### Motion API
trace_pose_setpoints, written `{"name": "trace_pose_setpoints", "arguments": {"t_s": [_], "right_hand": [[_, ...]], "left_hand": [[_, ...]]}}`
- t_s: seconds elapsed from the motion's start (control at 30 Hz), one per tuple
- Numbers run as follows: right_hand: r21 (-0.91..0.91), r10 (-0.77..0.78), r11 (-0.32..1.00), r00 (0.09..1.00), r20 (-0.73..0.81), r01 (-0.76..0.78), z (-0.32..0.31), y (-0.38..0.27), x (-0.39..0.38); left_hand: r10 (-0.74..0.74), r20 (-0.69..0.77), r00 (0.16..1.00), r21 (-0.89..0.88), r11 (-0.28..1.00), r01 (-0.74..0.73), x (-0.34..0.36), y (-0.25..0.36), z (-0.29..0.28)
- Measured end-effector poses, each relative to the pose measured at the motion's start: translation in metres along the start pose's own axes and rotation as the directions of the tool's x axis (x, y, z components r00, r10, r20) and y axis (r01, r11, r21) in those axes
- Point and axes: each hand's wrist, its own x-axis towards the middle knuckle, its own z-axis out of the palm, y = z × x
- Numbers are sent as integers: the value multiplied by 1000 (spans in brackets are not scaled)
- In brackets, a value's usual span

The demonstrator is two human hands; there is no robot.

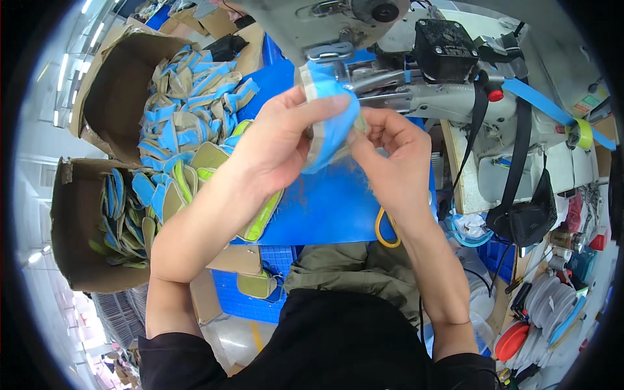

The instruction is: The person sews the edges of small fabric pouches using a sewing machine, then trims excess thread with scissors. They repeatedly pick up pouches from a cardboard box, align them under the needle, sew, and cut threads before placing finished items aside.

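Note:
Both hands hold a curved blue fabric piece (336, 129) with beige edging, just below the head of an industrial sewing machine (351, 29). My left hand (276, 133) grips it from the left, its thumb lying across the blue face. On the right side, my right hand (395, 153) pinches the piece's edge between thumb and curled fingers. Under the needle area, the upper end of the piece is close to the machine's metal parts; whether it is under the foot I cannot tell. An orange scissor handle (383, 229) lies beside my right wrist on the blue work surface (305, 211).
Blue-and-beige pieces (182, 130) are heaped at the left by a cardboard box (120, 91). A second box (71, 227) holds green-edged pieces (127, 221). Blue binding tape (543, 101) runs off a yellow-green roll (580, 133) at the right. Several tape reels (546, 302) stand lower right.

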Motion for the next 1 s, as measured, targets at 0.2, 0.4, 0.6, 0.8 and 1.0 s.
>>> {"name": "trace_pose_setpoints", "arguments": {"t_s": [0.2,0.4,0.6,0.8,1.0], "right_hand": [[-99,-36,995,999,-22,33,0,-3,5],[-343,-312,894,950,-11,289,-5,2,0],[-385,-474,815,880,-14,433,-5,19,7],[-386,-493,805,870,-11,451,-3,20,5],[-370,-491,811,871,-12,453,-6,24,3]], "left_hand": [[122,29,992,120,985,-125,-4,-8,-2],[397,28,917,381,844,-377,-9,-27,-17],[128,53,990,40,991,-130,-10,-14,-13],[-37,72,997,-132,990,46,-13,-14,-12],[-20,81,997,-42,999,23,-15,-17,-9]]}}
